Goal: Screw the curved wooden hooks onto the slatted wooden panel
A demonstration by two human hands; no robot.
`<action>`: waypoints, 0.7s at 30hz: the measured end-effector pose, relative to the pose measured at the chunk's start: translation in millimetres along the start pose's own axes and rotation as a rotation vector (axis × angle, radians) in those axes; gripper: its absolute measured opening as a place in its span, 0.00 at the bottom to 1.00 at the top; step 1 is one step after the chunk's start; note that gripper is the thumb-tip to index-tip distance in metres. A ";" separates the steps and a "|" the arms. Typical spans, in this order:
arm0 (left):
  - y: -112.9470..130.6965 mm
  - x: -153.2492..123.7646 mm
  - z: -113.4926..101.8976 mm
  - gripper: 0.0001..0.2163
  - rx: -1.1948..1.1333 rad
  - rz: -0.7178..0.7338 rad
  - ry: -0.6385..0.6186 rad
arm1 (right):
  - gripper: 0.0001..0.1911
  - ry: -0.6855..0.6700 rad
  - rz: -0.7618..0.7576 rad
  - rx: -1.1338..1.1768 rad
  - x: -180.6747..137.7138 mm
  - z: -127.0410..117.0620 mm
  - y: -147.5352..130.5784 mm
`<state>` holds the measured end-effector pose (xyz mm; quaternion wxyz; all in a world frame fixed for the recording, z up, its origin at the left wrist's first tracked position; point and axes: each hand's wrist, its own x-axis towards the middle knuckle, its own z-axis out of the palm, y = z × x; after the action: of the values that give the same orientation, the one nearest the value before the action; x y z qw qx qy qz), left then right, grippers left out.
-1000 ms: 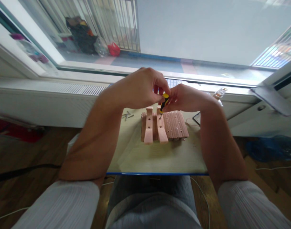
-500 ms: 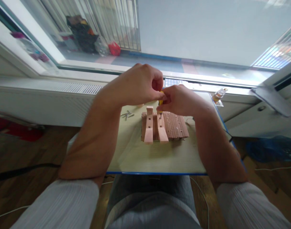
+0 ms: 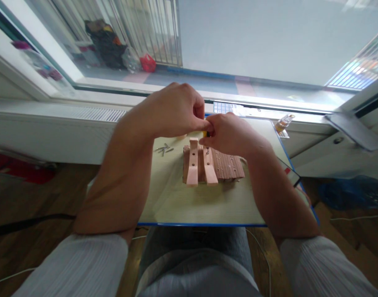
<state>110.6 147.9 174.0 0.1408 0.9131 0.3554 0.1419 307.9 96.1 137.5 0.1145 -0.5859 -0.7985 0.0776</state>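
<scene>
Above the far end of the right wooden piece, my left hand [image 3: 181, 109] is closed, thumb and finger pinched at the top of a yellow-and-black screwdriver [image 3: 205, 134]. My right hand [image 3: 234, 134] closes round its handle, covering most of it. A screw [image 3: 207, 152] stands at the far hole of the right wooden piece [image 3: 210, 173]; the screwdriver's tip is hidden behind my right fingers. Beside it lies a matching left wooden piece [image 3: 193, 171] with two holes. Both rest on a brown corrugated cardboard block [image 3: 229, 167].
Several loose screws [image 3: 164, 148] lie left of the block on the blue-edged table [image 3: 189, 210]. A clear bottle with amber contents [image 3: 283, 123] stands beyond the table's right corner. A radiator [image 3: 53, 128] and window ledge run behind. A phone-like dark object [image 3: 289, 173] lies under my right forearm.
My right hand has moved slightly left and down over the screwdriver, hiding its shaft. My left hand has shifted a little left, still pinching the top.
</scene>
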 end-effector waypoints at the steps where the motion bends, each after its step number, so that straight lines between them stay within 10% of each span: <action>1: 0.8 0.2 0.5 0.12 0.005 0.002 0.000 | 0.08 0.001 -0.005 0.003 0.4 -0.2 0.9; 21: 6.9 6.9 7.8 0.11 -0.150 0.131 -0.014 | 0.14 -0.085 -0.055 0.258 -12.6 -34.7 42.3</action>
<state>122.4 146.4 170.5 0.2016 0.9222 0.2825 0.1705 359.9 96.4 158.8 0.1571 -0.5402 -0.8019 0.2010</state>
